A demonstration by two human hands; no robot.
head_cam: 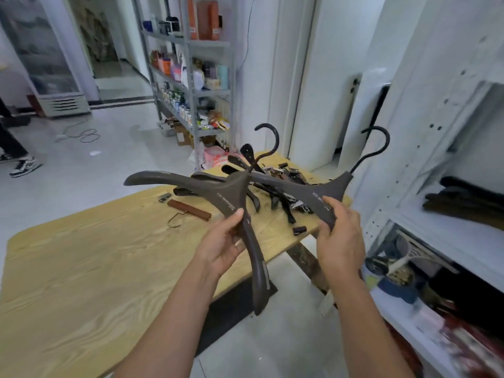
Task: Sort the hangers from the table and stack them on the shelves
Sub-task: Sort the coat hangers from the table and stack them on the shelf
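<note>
Aloft, left hand (pixel 223 249) hanger (pixel 229 196), right hand (pixel 341 241) hanger (pixel 300 193)

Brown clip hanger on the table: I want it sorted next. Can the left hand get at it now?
Probably not yet: the left hand grips a dark hanger, so it is full, though nothing seems to lie between it and the brown clip hanger.

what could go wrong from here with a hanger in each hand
1. The left hand and right hand each grip one. The left hanger seems to cross the right hanger near the necks, so the hooks may tangle.
2. Both hang just above the pile on the table. A low swing could snag it.
3. The right hanger's hook appears close to the shelf frame and might catch on it.
</note>
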